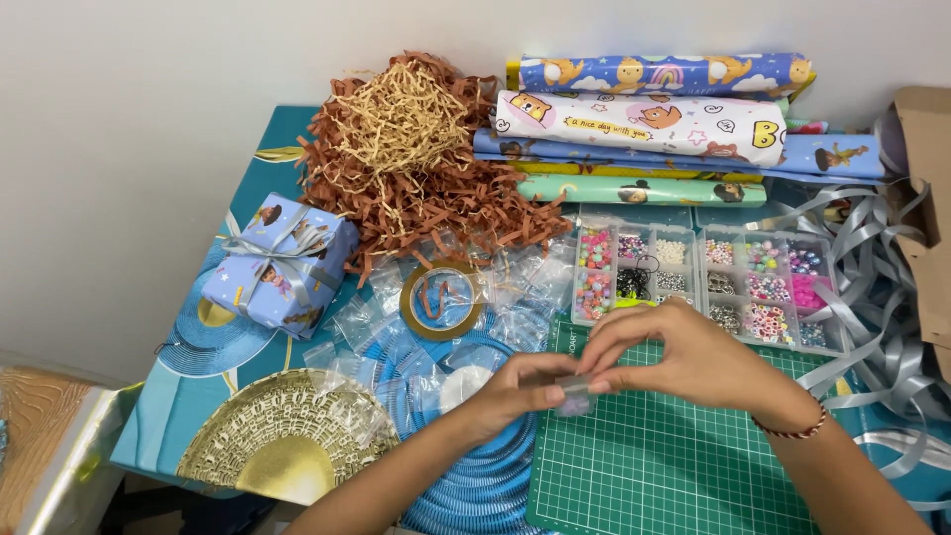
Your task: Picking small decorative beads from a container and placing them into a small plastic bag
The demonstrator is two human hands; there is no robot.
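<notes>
My left hand (523, 384) and my right hand (684, 357) meet over the left edge of a green cutting mat (674, 466). Together they pinch a small clear plastic bag (575, 396) with pale beads inside. My right wrist wears a red and white cord bracelet (792, 431). Just beyond my hands stand two clear bead organiser boxes, one to the left (634, 269) and one to the right (768, 287), filled with coloured beads.
A wrapped gift box with silver ribbon (280, 261) sits at the left. Brown and tan shredded paper (416, 159) is heaped at the back, next to rolls of wrapping paper (654, 119). A tape roll (442, 300), loose clear bags (371, 317) and silver ribbon (877, 297) lie around.
</notes>
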